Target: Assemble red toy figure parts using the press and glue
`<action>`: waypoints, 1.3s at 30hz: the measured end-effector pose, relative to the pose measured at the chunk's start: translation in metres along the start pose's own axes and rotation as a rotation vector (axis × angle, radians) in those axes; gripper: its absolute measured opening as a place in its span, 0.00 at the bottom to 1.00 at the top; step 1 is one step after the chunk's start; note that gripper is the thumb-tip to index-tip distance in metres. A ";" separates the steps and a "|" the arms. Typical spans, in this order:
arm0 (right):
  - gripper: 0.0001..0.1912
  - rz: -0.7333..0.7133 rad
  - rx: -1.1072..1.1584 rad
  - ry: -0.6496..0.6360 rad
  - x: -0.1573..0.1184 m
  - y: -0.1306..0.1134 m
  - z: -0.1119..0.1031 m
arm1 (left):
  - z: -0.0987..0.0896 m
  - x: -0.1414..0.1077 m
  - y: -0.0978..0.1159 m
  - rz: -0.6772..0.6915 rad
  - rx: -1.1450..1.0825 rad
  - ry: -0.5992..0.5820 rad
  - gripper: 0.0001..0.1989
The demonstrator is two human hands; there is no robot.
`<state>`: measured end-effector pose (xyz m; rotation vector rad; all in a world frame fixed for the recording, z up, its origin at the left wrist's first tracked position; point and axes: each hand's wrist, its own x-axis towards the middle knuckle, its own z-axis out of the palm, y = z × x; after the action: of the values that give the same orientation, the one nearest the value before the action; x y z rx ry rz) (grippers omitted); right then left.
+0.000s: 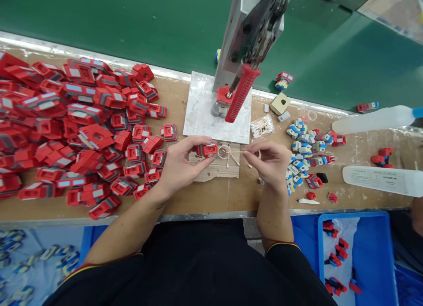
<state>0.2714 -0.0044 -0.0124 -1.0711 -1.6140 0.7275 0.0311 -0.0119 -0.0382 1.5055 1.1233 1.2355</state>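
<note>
Between the thumb and fingers of my left hand point(180, 167) is a red toy vehicle part point(207, 149) with a hollow in its face. My right hand point(269, 160) pinches a thin cotton swab point(235, 152), its far end over a small round dish point(224, 152). The dish sits on a torn piece of cardboard point(218, 170), where another swab point(228, 162) lies. Just beyond my hands stands a hand press with a red handle point(243, 92) on a white metal plate point(201, 110). Another red part point(224, 94) is under the press.
A large pile of red parts point(82, 121) covers the left of the bench. Small blue, white and yellow parts point(299, 152) lie at right, near a bag of swabs point(262, 126) and two plastic bottles point(380, 180). A blue bin point(376, 253) is below; a green belt point(115, 24) runs behind.
</note>
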 end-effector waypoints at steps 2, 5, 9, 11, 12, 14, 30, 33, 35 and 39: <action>0.08 -0.029 0.138 0.084 -0.001 -0.004 0.005 | 0.001 -0.001 -0.001 0.025 0.005 -0.015 0.13; 0.10 -0.042 0.243 0.126 -0.001 -0.009 0.017 | 0.002 -0.003 -0.002 0.063 0.015 -0.030 0.12; 0.10 -0.006 0.250 0.102 -0.002 -0.011 0.029 | 0.003 -0.004 -0.002 0.100 0.023 -0.042 0.11; 0.10 0.001 0.244 0.092 -0.002 -0.011 0.031 | 0.004 -0.004 -0.001 0.105 0.030 -0.048 0.11; 0.10 0.003 0.245 0.086 -0.003 -0.010 0.032 | 0.003 -0.004 -0.001 0.104 0.034 -0.052 0.11; 0.09 0.009 0.254 0.067 -0.003 -0.009 0.032 | 0.003 -0.004 -0.001 0.100 0.046 -0.056 0.11; 0.11 0.074 0.210 0.049 -0.004 -0.008 0.027 | 0.002 -0.002 0.003 0.113 0.071 -0.039 0.09; 0.13 0.092 0.173 0.064 -0.003 -0.007 0.025 | 0.001 -0.001 0.005 0.086 0.082 -0.041 0.09; 0.15 0.098 0.140 0.073 -0.003 -0.007 0.024 | 0.001 -0.001 0.006 0.083 0.083 -0.041 0.09; 0.15 0.080 0.126 0.077 -0.002 -0.006 0.021 | 0.001 -0.001 0.007 0.128 0.080 -0.033 0.10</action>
<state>0.2496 -0.0081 -0.0144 -1.0634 -1.4474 0.8202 0.0331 -0.0147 -0.0316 1.6740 1.0795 1.2598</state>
